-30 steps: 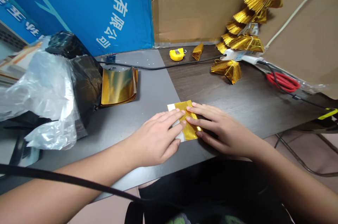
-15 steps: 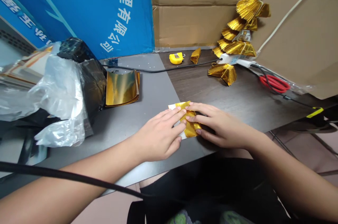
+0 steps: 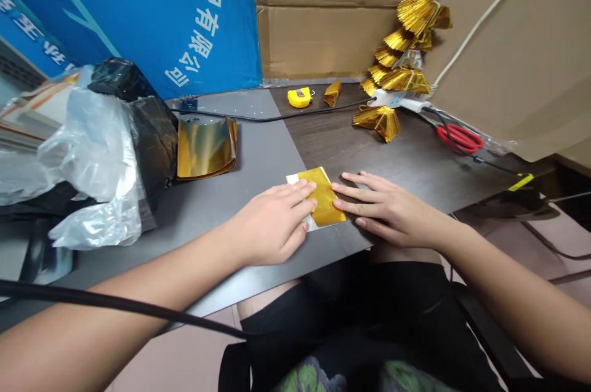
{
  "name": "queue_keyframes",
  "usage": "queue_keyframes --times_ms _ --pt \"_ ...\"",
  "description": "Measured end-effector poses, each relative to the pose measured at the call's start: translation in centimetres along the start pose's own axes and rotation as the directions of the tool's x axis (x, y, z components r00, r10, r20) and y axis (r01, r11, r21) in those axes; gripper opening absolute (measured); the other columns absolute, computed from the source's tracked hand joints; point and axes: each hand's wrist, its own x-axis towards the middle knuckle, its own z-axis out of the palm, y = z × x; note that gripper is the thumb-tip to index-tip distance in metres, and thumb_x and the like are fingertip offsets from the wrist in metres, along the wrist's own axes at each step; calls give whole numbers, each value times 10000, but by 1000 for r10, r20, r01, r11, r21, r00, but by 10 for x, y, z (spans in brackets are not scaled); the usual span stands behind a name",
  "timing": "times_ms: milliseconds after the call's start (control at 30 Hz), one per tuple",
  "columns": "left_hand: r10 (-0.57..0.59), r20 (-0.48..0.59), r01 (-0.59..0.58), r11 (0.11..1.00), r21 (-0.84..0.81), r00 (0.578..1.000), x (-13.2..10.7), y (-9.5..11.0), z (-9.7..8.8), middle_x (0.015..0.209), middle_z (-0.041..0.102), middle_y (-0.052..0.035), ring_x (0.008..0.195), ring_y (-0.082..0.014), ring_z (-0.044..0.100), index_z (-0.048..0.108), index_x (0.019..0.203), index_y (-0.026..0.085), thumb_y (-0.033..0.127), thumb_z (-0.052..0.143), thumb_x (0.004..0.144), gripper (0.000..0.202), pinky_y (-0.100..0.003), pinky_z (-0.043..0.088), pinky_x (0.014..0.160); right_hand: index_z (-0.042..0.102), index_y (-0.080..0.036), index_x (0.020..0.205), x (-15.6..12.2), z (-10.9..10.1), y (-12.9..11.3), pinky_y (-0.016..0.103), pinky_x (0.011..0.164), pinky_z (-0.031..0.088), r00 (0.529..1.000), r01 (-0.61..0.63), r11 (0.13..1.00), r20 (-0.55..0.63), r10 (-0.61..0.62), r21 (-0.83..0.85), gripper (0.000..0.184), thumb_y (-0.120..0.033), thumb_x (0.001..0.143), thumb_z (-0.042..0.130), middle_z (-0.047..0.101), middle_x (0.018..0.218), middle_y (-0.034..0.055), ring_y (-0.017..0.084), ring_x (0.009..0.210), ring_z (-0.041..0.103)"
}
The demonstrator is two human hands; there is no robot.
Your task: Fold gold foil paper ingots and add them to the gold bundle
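A sheet of gold foil paper (image 3: 327, 201) lies on the desk in front of me, with a white strip showing along its left side. My left hand (image 3: 274, 220) rests on that left side, fingers stretched out over the white strip and the edge of the gold. At the sheet's right edge, my right hand (image 3: 388, 207) lies with its fingers spread, the fingertips at or just touching the paper. Part of the white strip is hidden beneath my left fingers.
A stack of gold foil sheets (image 3: 206, 149) lies left, beside plastic bags (image 3: 106, 158). At the back are a yellow tape measure (image 3: 300, 97), a small folded gold piece (image 3: 332, 93), fanned gold bundles (image 3: 399, 53), a white power strip (image 3: 388, 98) and a red cable coil (image 3: 460, 138).
My right hand has slid right, off the gold paper to its edge, with the fingers spread wider. More of the gold surface shows. My left hand stays on the sheet; the view has shifted slightly.
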Motion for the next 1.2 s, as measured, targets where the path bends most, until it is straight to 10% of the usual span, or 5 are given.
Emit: queue_keyframes --times_ms 233,600,900,1200 --pt "21 -2 -21 999 24 1000 3 0 -1 1519 527 -196 1427 -333 528 671 1266 88 277 417 993 418 -492 501 1163 486 -221 1528 3 -4 -14 519 1166 460 984 -28 995 -175 44 94 538 -223 1001 589 564 1511 116 245 1426 518" --pt "18 -10 -17 998 59 1000 3 1 -2 1515 530 -191 1428 -328 528 666 1286 85 271 402 1001 431 -503 519 1135 579 -233 1466 -13 3 -23 691 1122 428 999 -11 1000 -32 11 -12 434 -291 1037 553 477 1586 92 370 1498 406" --pt "-16 8 16 1000 -5 1000 4 5 -4 1523 532 -164 1451 -324 502 682 1257 93 242 371 1002 429 -511 492 1169 679 -145 1271 27 -6 -34 457 1101 544 920 -123 989 -363 146 85 304 -148 993 556 716 1274 129 259 1339 604" --pt "-41 17 41 998 -38 999 1 4 -1 1599 439 -153 1515 -304 419 640 1344 119 311 343 1052 459 -522 442 1223 456 102 1496 55 23 -37 561 1195 427 986 -167 978 -48 163 -122 588 -271 1065 311 386 1577 303 378 1504 389"
